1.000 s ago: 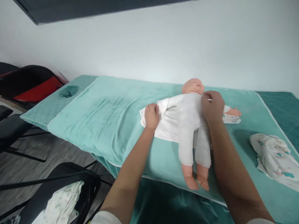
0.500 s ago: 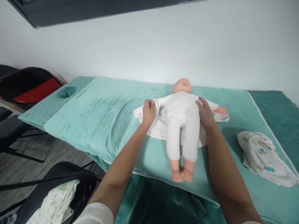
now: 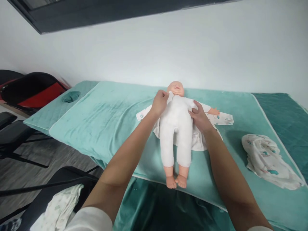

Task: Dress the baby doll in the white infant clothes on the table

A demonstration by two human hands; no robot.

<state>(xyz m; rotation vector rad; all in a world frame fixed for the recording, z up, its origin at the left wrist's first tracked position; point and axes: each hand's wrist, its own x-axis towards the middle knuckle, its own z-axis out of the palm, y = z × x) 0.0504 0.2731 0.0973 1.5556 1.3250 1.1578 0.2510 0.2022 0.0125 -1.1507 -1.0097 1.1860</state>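
A baby doll (image 3: 176, 128) with a white cloth body lies face up on a teal towel (image 3: 115, 118), on top of an opened white printed garment (image 3: 222, 119). My left hand (image 3: 159, 103) is closed at the doll's left shoulder beside its head, pinching the garment's edge there. My right hand (image 3: 199, 118) rests on the doll's other side at chest height, fingers pressed against the body and the cloth; whether it grips the cloth is hidden.
A crumpled printed cloth (image 3: 267, 159) lies on the towel at the right. A black chair (image 3: 72, 192) with another cloth (image 3: 60, 208) on it stands at the lower left. A black and red seat (image 3: 36, 89) sits at the far left.
My left hand rose from the garment's left flap to the doll's shoulder. My right hand moved from the doll's chest to its side. The view shifted, so the doll sits further left.
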